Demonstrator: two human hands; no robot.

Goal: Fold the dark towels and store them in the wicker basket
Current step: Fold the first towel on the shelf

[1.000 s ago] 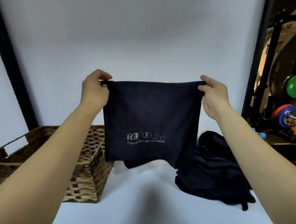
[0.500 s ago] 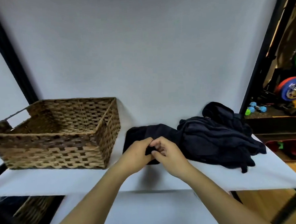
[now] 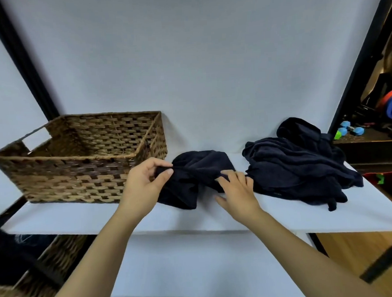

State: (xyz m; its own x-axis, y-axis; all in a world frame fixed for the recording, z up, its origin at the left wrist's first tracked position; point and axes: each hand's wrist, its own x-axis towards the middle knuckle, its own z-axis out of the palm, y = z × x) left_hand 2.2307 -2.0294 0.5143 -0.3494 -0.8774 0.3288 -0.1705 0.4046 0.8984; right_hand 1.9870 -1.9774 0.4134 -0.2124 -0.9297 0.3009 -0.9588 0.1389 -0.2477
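While the left hand (image 3: 144, 185) pinches the dark towel (image 3: 198, 173) on the table (image 3: 80, 220) beside the basket (image 3: 83, 174), the right hand (image 3: 238, 191) rests spread fingers on it.

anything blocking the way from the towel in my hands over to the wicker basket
Nothing visible does. The towel, pinched by the left hand with the right hand resting on it, lies just right of the wicker basket, whose top is open. The towel pile sits on the far side.

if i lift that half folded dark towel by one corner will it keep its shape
Probably not: the towel already bunches where the left hand pinches it, so it looks floppy. It seems light. The right hand pressing on it suggests the fold needs support.
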